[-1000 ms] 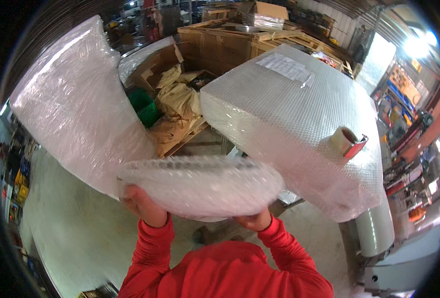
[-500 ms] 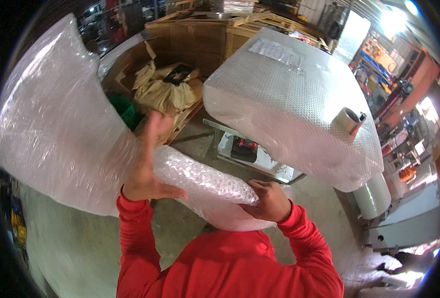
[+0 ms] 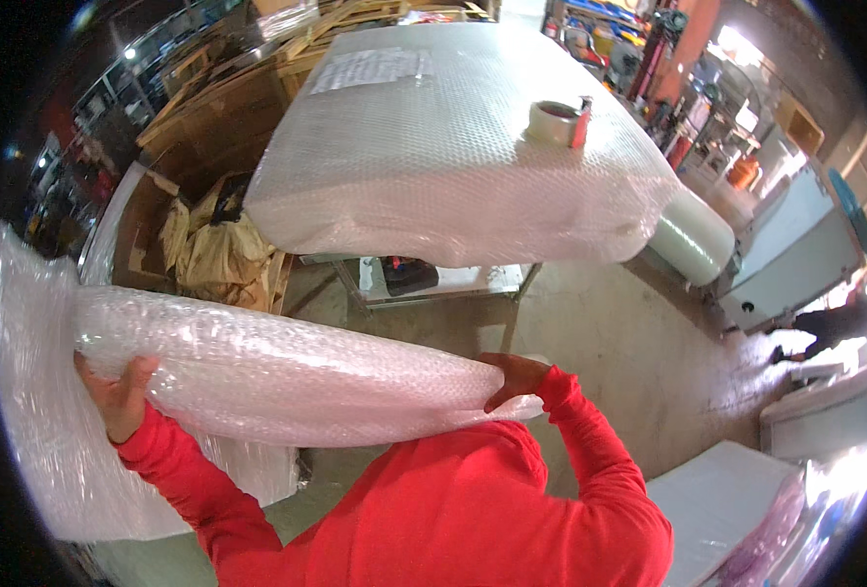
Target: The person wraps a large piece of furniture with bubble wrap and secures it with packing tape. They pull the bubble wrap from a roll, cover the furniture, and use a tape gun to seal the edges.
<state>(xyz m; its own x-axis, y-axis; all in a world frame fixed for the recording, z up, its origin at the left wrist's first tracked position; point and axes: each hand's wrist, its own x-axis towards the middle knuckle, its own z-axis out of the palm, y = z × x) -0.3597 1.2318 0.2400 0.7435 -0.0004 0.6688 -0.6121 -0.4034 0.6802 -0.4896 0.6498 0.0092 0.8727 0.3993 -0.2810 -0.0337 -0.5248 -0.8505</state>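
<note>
A long roll of clear bubble wrap (image 3: 296,367) lies across in front of my body, its loose sheet (image 3: 42,460) hanging down at the left. Against the roll's left end, my left hand (image 3: 118,393) cups the wrap with thumb and fingers spread around it. My right hand (image 3: 518,380) grips the roll's narrower right end, fingers curled over the plastic. Beyond it sits a large block wrapped in bubble wrap (image 3: 404,147), apart from both hands. On top of that block stands a tape roll with a red-edged cutter (image 3: 557,125).
Under the wrapped block is a metal-framed stand (image 3: 443,279). To its left, a large cardboard box (image 3: 140,245) holds crumpled tan material. Another plastic roll (image 3: 693,240) and a grey cabinet (image 3: 796,245) stand at the right. A white panel (image 3: 722,504) is at lower right.
My left hand has come down and left onto the bubble wrap, which now stretches as a longer roll. My right hand keeps its end. The view has turned right.
</note>
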